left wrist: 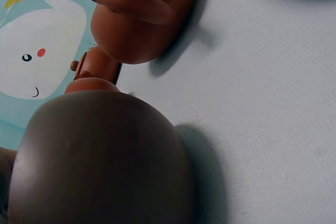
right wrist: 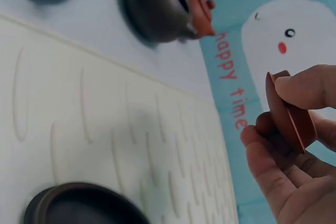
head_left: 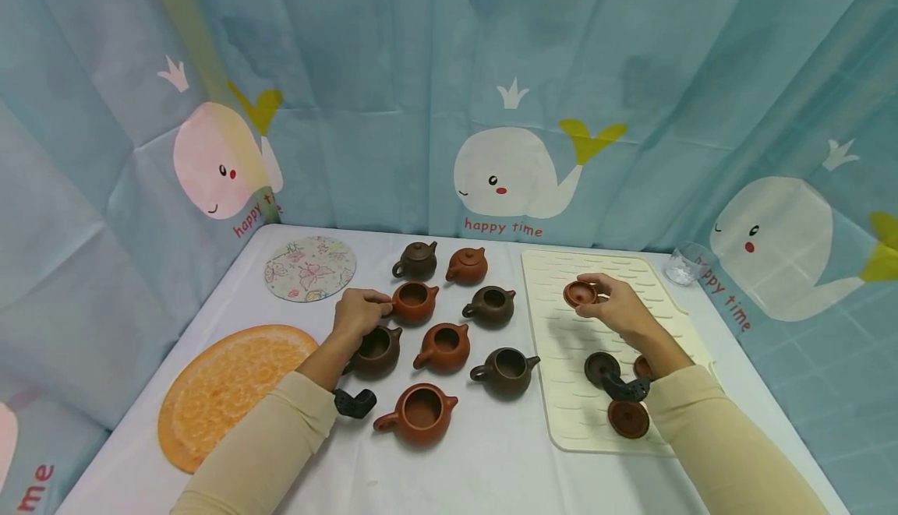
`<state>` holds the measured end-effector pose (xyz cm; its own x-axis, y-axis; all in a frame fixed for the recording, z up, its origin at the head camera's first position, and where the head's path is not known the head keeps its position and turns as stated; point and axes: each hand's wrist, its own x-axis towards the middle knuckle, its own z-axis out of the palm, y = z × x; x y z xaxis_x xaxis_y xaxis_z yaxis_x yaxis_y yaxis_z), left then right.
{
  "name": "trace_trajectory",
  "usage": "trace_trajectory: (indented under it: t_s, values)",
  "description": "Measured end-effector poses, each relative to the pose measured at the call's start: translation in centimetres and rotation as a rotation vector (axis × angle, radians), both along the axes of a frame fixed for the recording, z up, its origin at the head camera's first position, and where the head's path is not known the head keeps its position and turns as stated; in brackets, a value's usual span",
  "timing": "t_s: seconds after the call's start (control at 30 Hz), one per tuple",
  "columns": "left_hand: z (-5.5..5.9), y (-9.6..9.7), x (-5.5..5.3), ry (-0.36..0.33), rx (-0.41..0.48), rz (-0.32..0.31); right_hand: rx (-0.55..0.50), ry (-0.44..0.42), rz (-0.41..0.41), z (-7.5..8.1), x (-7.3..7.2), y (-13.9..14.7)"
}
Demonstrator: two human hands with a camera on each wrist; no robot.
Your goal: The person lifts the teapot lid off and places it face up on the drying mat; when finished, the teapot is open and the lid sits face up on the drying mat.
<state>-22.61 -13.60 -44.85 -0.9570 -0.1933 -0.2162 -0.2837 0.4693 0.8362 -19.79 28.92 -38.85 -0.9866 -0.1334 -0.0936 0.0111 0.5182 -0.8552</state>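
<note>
At left hand (head_left: 361, 312), red teapot (head_left: 414, 312), axis crosswise, spout (head_left: 434, 291) rightward.

Both arms (head_left: 722, 429) reach forward; the left hand (head_left: 360, 314) shows its back, the right hand (head_left: 619, 309) pinches, thumb (right wrist: 310, 87) opposite fingers (right wrist: 270, 174).

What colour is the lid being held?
The lid is reddish brown, clearest in the right wrist view.

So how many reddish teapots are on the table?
4: the lidded pot at the back, the open pot at the left hand, the middle pot, and the front pot nearest the head camera. None looks hidden.
</note>
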Motion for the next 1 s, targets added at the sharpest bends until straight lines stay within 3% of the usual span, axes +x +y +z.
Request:
trace_trajectory:
  t_s: [0.47, 0.83, 1.0]
  values:
    - [-0.1, -0.1, 0.0, 0.0, -0.007, -0.01, 0.195, -0.053, -0.033, -2.9, -0.4, 2.2]
    - [-0.1, -0.1, 0.0, 0.001, -0.005, -0.004, 0.364, -0.053, 0.019, -4.1, 0.1, 2.6]
    - [-0.1, 0.0, 0.0, 0.0, -0.005, -0.005, 0.382, -0.043, 0.032, -4.8, 0.0, 3.0]
